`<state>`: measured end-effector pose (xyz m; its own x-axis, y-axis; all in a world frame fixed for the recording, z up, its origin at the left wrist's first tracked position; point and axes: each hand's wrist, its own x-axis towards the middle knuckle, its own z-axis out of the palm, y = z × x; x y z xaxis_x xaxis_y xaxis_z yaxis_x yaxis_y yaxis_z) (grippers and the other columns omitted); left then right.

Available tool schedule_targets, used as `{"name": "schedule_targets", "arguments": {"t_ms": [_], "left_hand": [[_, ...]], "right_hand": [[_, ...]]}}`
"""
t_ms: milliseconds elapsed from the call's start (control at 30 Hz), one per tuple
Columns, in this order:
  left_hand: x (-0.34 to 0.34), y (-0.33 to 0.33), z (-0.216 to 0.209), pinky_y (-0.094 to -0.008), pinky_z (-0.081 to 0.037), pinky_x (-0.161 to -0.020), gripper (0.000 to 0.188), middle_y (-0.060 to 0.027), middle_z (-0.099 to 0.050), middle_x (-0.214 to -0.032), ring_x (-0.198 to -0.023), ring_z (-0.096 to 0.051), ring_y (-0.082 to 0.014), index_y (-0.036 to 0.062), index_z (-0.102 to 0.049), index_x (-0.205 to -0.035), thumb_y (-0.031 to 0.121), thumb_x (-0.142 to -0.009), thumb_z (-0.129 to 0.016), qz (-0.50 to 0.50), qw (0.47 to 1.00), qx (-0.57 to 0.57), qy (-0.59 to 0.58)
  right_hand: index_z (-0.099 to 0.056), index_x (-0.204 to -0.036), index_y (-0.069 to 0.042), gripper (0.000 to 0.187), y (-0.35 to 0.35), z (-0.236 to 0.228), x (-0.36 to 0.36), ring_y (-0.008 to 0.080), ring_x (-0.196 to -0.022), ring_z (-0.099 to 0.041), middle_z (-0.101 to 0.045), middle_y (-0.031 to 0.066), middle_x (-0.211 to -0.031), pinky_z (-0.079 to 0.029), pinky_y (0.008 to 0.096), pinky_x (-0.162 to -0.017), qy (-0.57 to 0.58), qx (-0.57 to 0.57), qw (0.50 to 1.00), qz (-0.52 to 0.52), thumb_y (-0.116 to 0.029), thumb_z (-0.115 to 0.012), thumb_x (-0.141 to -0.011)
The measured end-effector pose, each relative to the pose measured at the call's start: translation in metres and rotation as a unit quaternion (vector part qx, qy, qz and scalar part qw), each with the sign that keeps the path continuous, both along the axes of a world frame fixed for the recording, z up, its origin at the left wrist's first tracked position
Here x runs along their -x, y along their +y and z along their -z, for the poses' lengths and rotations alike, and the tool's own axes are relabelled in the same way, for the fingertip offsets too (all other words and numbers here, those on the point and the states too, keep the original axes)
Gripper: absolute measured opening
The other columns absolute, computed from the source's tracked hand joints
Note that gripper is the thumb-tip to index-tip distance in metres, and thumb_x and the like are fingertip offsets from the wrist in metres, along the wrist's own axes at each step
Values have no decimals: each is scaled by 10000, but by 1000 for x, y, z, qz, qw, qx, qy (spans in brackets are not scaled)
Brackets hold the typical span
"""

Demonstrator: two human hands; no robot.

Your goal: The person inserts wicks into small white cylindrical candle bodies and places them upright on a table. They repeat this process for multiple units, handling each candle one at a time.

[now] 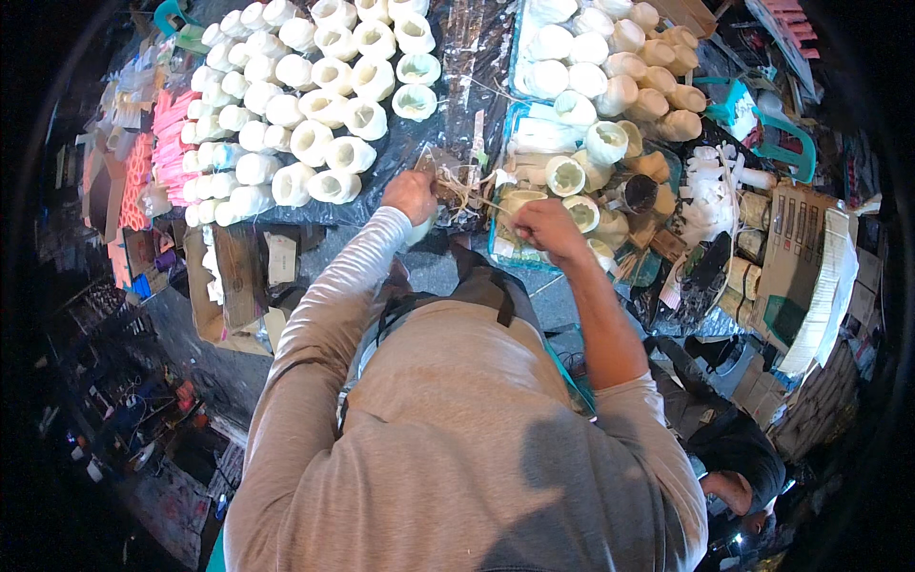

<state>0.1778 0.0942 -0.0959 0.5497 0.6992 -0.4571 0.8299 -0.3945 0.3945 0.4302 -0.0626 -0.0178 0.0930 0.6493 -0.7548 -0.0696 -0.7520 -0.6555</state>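
A person stands at a bench (400,157) covered in shiny black plastic, with both hands out in front over its near edge. A thin tan string (486,202) is in the space between the two hands, and it runs over to the right hand (550,229). The fingers of the right hand are curled up tight and pinch the end of the string. The left hand (411,198) is near the other end of the string, by a small messy tangle. Its fingers are bent in, but I cannot tell what they grip. A pale thing (420,229) peeks out just under the left hand, and most of it is hidden. To the left, lots of white cups (332,75) lie in rows on the bench, many with their open ends showing. Pink sticks (172,143) sit in a pile past them. To the right, more cups (606,143), white and cream, crowd together in blue-green trays (504,250), and some are tipped over. Farther right are a green plastic seat (787,148) and a big cardboard box (793,262). Low on the right, another person (736,456) in dark clothes is bent down.
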Motion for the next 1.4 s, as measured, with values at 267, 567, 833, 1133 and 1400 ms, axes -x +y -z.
{"name": "schedule_targets", "arguments": {"t_ms": [267, 567, 833, 1133, 1400], "left_hand": [[-10, 17, 13, -541, -593, -921, 262, -254, -764, -1065, -1025, -738, -454, 35, -769, -1047, 247, -916, -686, -5, 999, 7, 48], [17, 27, 4, -512, -547, -1008, 479, -282, -753, -1172, -1142, -709, -455, -2, -747, -1177, 419, -962, -668, 11, 998, 51, -33], [79, -24, -56, -376, -569, -837, 544, -152, -777, -1032, -938, -719, -217, -54, -744, -1157, 441, -944, -815, -303, 871, 319, -218], [96, -89, -139, -318, -554, -889, 565, -20, -753, -1066, -946, -663, -126, 21, -716, -1253, 229, -784, -955, -154, 848, 381, -335], [88, -93, -223, -310, -570, -878, 515, -58, -773, -1051, -957, -704, -123, 2, -723, -1218, 48, -744, -919, -173, 882, 178, -400]], "right_hand": [[-743, -940, -7, 146, -54, -92, -76, 60, -495, -491, -643, 9, -686, -359, 228, -445, 88, -54, 992, 73, -136, -688, -982], [-702, -1164, -12, 178, -95, -101, -65, 172, -805, -598, -646, 64, -890, -508, 325, -722, 264, -203, 891, 307, -96, -737, -1011], [-644, -1089, -53, 75, -46, -91, -2, 179, -860, -631, -664, 70, -964, -541, 350, -784, 320, -235, 870, 293, -90, -691, -1044], [-657, -1105, -22, 82, -30, -94, 57, 163, -855, -670, -704, 81, -975, -563, 333, -783, 272, -247, 907, 207, -57, -688, -1038], [-652, -1128, -4, 70, -24, -140, 121, 142, -888, -660, -717, 89, -1013, -566, 318, -850, 126, -325, 934, 74, -23, -661, -1060]]}}
